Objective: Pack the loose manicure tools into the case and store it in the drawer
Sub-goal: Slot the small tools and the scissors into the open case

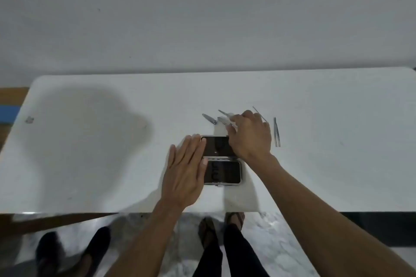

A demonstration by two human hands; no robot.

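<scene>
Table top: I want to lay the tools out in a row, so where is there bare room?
The table is bare right of the tweezers, and across the shadowed left half. It is crowded mid-table: the open case, left hand, right hand and nail clipper sit close together.
</scene>
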